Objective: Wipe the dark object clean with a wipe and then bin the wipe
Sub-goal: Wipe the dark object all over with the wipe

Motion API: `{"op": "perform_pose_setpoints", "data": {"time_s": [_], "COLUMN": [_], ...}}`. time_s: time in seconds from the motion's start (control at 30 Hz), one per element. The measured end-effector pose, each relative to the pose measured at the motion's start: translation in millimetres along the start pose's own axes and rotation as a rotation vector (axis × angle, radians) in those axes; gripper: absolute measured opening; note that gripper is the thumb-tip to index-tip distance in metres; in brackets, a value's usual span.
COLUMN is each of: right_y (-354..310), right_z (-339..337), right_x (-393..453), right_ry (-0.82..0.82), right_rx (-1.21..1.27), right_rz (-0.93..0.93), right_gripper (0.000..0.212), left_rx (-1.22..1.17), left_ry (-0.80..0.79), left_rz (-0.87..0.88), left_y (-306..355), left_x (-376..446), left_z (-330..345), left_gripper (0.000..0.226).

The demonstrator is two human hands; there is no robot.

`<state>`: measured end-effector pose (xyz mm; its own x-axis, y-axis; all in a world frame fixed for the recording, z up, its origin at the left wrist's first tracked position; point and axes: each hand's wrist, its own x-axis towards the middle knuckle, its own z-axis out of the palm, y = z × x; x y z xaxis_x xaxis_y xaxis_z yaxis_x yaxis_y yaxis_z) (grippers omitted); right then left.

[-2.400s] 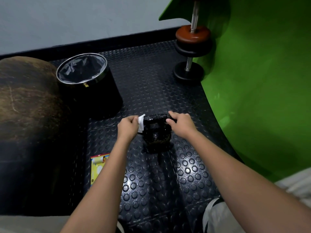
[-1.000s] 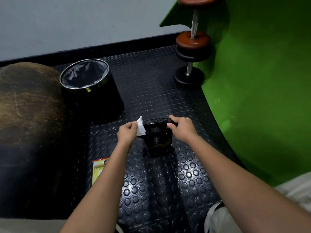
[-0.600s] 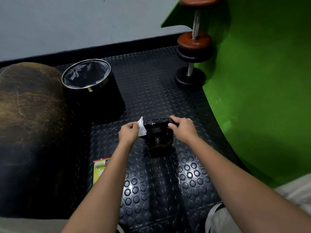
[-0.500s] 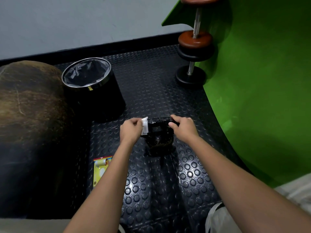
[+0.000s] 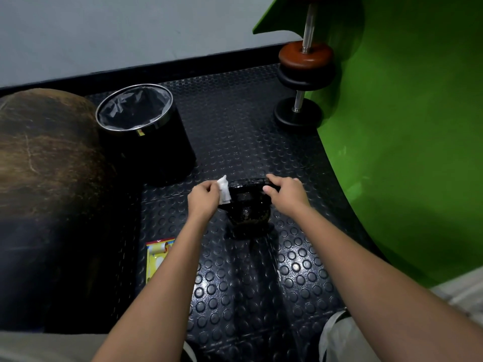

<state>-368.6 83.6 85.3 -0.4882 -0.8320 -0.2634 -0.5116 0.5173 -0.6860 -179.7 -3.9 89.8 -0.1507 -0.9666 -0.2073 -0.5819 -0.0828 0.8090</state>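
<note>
We see a gym or home workout corner: black studded rubber floor matting (image 5: 235, 126) fills the centre of the frame, and a chrome-barred dumbbell with brown and black plates (image 5: 304, 74) stands on end at upper right against a green wall (image 5: 405, 126).

1. The single head camera is looking forward and down from the person's head, sitting close above both forearms.
2. It is facing the studded floor mat (image 5: 235, 121) and the wall (image 5: 130, 30) beyond.

Dim, glossy floor glare, wide-angle warp
</note>
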Motion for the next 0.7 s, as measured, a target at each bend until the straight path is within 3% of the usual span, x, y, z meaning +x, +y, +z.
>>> {"op": "perform_pose_setpoints", "data": {"time_s": [0.1,0.3,0.5,0.7], "right_y": [-1,-4,-3,-6], "right_z": [-2,-2,-3,-4], "right_x": [-2,-4,-4,-7], "right_ry": [-0.002,0.006,-0.006,0.011], "right_rx": [-0.008,-0.010,-0.010,-0.011], "right_rz": [-0.009,-0.010,-0.007,-0.011], "right_gripper": [0.048,0.048,0.048,0.047], "left_rx": [-0.020,-0.013,-0.078,0.053], "left_ry": [-0.018,-0.057,-0.125,-0.075], "left_rz": [-0.110,0.021,-0.144,0.061], "left_y": [-12,8,-13,9], "left_x": [-2,0,5,9], "left_z": [1,-1,-2,3], "left_gripper": [0.035,0.034,0.040,0.031]}}
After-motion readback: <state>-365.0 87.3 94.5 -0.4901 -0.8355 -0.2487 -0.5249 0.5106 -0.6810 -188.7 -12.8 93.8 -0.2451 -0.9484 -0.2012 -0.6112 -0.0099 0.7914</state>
